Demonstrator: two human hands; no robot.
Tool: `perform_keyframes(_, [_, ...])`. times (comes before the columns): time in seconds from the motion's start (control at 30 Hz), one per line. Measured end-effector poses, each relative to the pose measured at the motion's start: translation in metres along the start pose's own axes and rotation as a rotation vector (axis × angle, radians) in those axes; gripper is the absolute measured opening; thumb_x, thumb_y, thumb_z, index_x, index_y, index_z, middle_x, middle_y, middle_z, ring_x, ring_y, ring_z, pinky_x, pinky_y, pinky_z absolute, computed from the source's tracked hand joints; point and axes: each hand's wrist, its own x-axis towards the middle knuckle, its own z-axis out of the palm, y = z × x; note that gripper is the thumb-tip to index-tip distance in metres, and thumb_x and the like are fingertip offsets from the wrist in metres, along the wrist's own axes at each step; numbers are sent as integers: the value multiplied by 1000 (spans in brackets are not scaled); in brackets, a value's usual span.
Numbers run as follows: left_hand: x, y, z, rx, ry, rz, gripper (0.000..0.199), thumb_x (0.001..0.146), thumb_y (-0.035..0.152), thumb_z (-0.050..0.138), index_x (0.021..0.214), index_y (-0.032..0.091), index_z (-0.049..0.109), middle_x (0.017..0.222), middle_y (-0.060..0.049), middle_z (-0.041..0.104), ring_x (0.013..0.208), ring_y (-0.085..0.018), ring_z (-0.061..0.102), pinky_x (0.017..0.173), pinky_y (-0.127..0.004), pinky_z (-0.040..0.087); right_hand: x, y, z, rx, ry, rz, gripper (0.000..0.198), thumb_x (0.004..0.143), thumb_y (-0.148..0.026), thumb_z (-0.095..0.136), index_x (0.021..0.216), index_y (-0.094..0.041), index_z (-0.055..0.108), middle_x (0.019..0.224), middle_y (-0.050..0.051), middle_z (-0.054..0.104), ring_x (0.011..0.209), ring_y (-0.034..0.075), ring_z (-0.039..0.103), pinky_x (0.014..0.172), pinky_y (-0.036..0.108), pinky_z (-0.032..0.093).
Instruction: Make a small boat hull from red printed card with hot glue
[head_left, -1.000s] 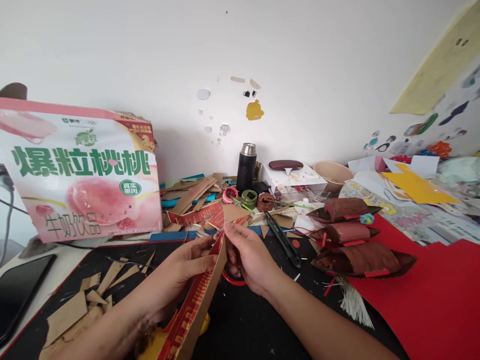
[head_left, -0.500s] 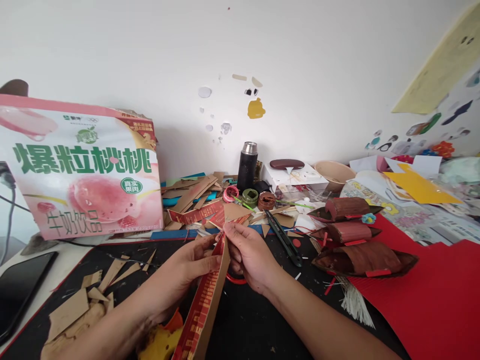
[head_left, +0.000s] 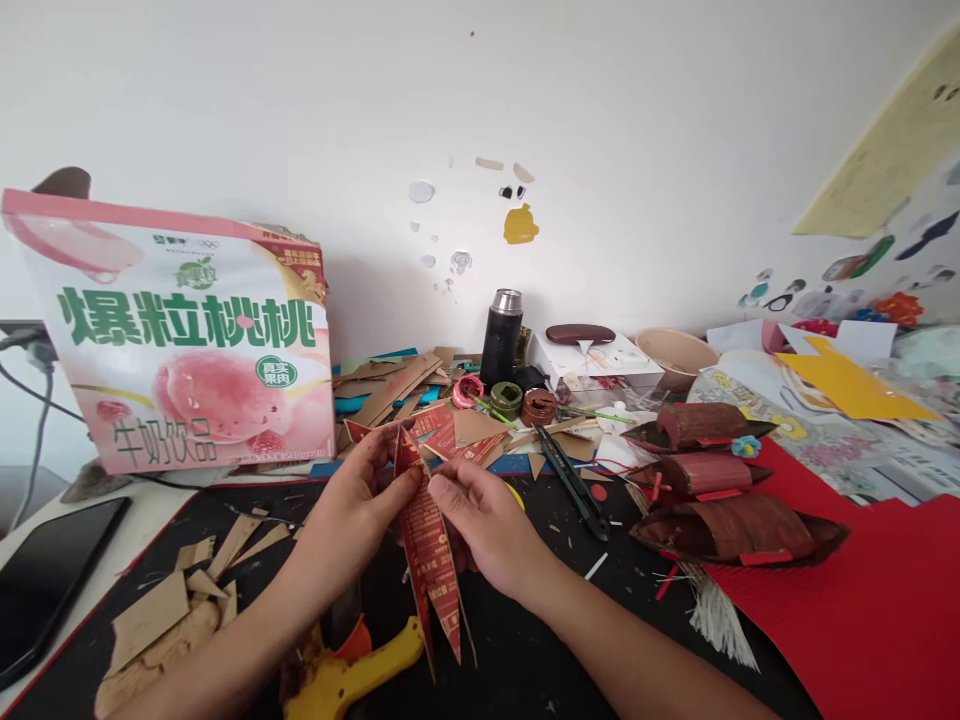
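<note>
Between my hands are red printed cardboard pieces [head_left: 429, 560], long and narrow with pointed ends, tilted so their tips hang down toward me. My left hand [head_left: 371, 495] is closed on their upper left part, thumb on the printed face. My right hand [head_left: 480, 510] grips the right edge, its thumb near the top and the other fingers partly hidden behind the cardboard. Below them lies a yellow tool with an orange part, a glue gun by its shape [head_left: 360, 670]. A dark utility knife [head_left: 571, 482] rests to the right of my right hand.
Cardboard scraps [head_left: 154, 620] lie on the black mat at left, beside a phone [head_left: 60, 580]. A pink drink carton [head_left: 187, 350] stands behind. Paint jars [head_left: 506, 400] and a black flask [head_left: 502, 340] stand at the back. Brown model boats [head_left: 739, 530] sit on red sheets [head_left: 885, 600] at right.
The cardboard has turned in my hands: its long strip no longer reaches toward the bottom edge, and its red printed faces now show with points downward. More of the yellow tool is visible.
</note>
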Motion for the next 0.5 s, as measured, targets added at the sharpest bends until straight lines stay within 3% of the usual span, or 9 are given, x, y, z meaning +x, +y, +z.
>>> perform_keyframes(0.07, [0, 0, -1, -14, -1, -15, 51, 86, 42, 74, 132, 22, 65, 125, -8, 76, 117, -30, 70, 102, -40, 55, -1, 2, 1, -85, 15, -33, 46, 89, -64, 74, 103, -22, 64, 77, -2, 61, 66, 15, 58, 62, 26, 46])
perform_keyframes(0.13, [-2, 1, -1, -53, -50, -84, 49, 86, 44, 76, 128, 21, 66, 111, -6, 78, 94, -25, 73, 81, -34, 60, -2, 4, 0, -122, 23, -22, 41, 91, -61, 72, 102, -22, 64, 76, -2, 62, 66, 16, 59, 63, 27, 46])
perform_keyframes(0.23, [-4, 0, 0, -180, -127, -206, 43, 86, 49, 77, 115, 19, 70, 85, 0, 72, 61, -15, 60, 52, -24, 50, 0, 5, -1, -68, 16, 7, 40, 91, -61, 71, 100, -23, 62, 76, -1, 64, 64, 17, 61, 62, 29, 49])
perform_keyframes(0.33, [-3, -2, 2, -319, -93, -249, 48, 85, 57, 78, 109, 16, 73, 72, 2, 66, 54, -12, 54, 47, -23, 46, 1, 5, -2, -47, 16, 6, 42, 90, -63, 71, 98, -23, 60, 76, 0, 66, 64, 17, 63, 62, 29, 50])
perform_keyframes(0.5, [0, -2, -2, -307, -60, -244, 51, 81, 62, 79, 101, 15, 78, 67, 2, 62, 57, -14, 53, 50, -24, 46, -1, 3, 1, -144, 29, 11, 39, 92, -60, 68, 93, -22, 59, 65, -5, 57, 46, 11, 46, 44, 24, 37])
